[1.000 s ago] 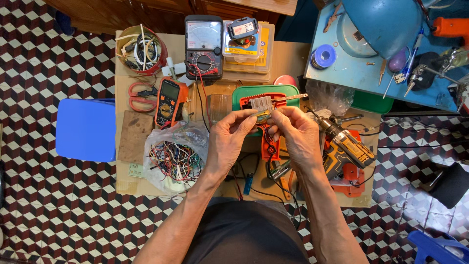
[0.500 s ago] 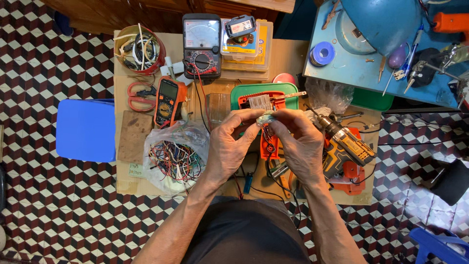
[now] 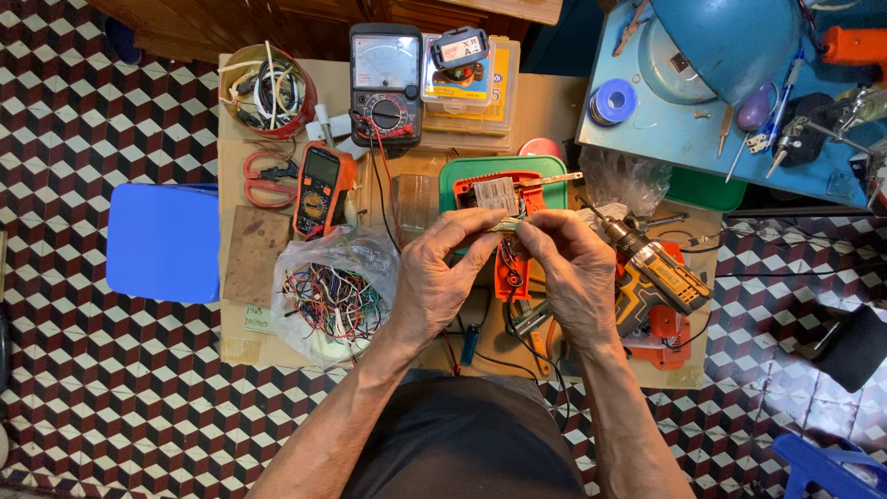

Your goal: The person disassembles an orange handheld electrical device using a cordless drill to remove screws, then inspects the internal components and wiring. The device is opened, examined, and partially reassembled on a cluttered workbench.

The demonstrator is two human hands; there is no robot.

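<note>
1. Here, the low wooden table [image 3: 531, 111] bears an orange casing [image 3: 511, 263] on a green tray [image 3: 462, 174].
2. We close our left hand [image 3: 434, 277] and right hand [image 3: 573, 268] on a small part [image 3: 504, 225] above it.
3. We judge it light, stiff, fragile; fingertip pinch at its ends.

There is one view only, from a camera on the person's head, looking almost straight down from well above. The low work table [image 3: 517, 120] fills the middle of the frame, with patterned floor tiles [image 3: 92, 388] on the left and along the bottom. The person's lap sits at bottom centre, and a blue bench [image 3: 684, 129] at upper right.
</note>
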